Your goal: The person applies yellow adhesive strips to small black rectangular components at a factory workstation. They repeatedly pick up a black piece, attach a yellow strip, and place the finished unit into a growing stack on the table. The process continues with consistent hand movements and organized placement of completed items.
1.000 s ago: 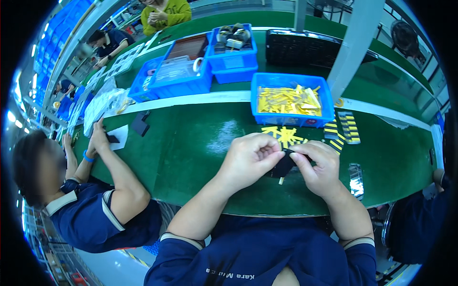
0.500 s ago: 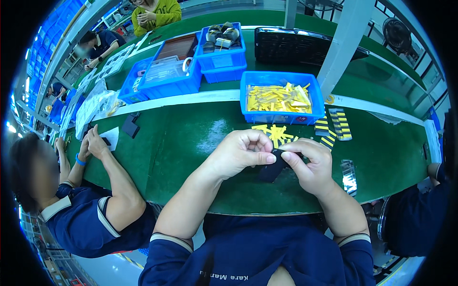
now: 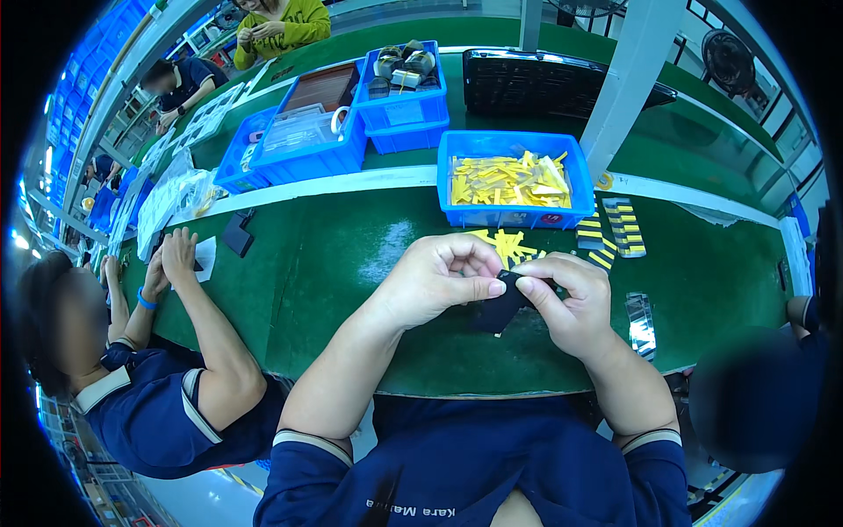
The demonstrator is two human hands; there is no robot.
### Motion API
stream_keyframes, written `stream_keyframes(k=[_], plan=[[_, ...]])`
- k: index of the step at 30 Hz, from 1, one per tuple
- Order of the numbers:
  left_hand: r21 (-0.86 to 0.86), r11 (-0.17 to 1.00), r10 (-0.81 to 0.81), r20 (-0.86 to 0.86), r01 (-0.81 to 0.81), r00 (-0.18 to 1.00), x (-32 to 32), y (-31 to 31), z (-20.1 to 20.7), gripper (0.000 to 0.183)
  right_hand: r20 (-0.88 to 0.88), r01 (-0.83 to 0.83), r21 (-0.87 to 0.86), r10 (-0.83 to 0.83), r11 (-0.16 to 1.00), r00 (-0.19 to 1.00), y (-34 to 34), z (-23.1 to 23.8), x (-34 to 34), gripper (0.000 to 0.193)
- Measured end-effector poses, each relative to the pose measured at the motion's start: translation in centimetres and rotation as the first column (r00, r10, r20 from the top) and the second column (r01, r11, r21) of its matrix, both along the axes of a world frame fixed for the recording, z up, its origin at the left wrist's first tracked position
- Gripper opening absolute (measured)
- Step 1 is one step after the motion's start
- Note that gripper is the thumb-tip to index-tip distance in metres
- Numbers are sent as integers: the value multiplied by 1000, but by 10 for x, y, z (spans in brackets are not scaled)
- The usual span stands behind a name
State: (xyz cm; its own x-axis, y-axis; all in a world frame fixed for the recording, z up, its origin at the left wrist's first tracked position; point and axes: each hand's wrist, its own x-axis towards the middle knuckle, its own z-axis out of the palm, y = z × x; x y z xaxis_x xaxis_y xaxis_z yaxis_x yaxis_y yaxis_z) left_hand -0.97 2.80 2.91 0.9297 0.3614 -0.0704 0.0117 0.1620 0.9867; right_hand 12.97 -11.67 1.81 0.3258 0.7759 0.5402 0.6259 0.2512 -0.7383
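Observation:
Between my hands, above the green tabletop, is a flat black angled piece (image 3: 500, 313). My left hand (image 3: 446, 274) pinches its upper edge from the left, thumb pressed on top. From the other side my right hand (image 3: 569, 292) grips it with thumb and bent index finger; the thumbs are close together. The lower end of the piece hangs toward me. Just beyond my fingers lie loose yellow strips (image 3: 505, 243), partly hidden by my hands. Black-and-yellow striped strips (image 3: 625, 227) lie further right. A shiny silver strip (image 3: 641, 325) rests right of my right hand.
Behind my hands stands a blue bin (image 3: 457, 215) of yellow strips. More blue bins (image 3: 307, 162) stand back left, and a glossy black panel (image 3: 536, 83) lies back right. A co-worker's hands (image 3: 171, 263) work at left near another black piece (image 3: 238, 233). A pale post (image 3: 628, 88) rises at right.
My hands keep their grip, and the black piece has tilted slightly, its lower end showing a little more. The co-worker at left has shifted their hands. The person at far right has leaned inward.

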Motion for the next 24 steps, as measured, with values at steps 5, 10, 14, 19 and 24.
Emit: stream_keyframes(k=[5,10,14,19,24], plan=[[265,955,127,44,-135,991,-5,-9,-9,14,82,38,34,-40,999,996,0,-1,0,9],[545,800,225,119,-253,967,-6,-18,0,13,135,53,46,-59,998,989,-1,-1,0,10],[755,544,295,236,-366,926,-6,-30,4,12,172,72,65,-82,995,982,-1,-1,-1,10],[812,420,300,297,-405,907,-6,-35,2,12,199,84,110,-105,990,974,0,-2,-2,9],[707,619,317,175,-343,932,-6,-30,2,12,203,71,117,-94,991,975,0,-3,-1,10]])
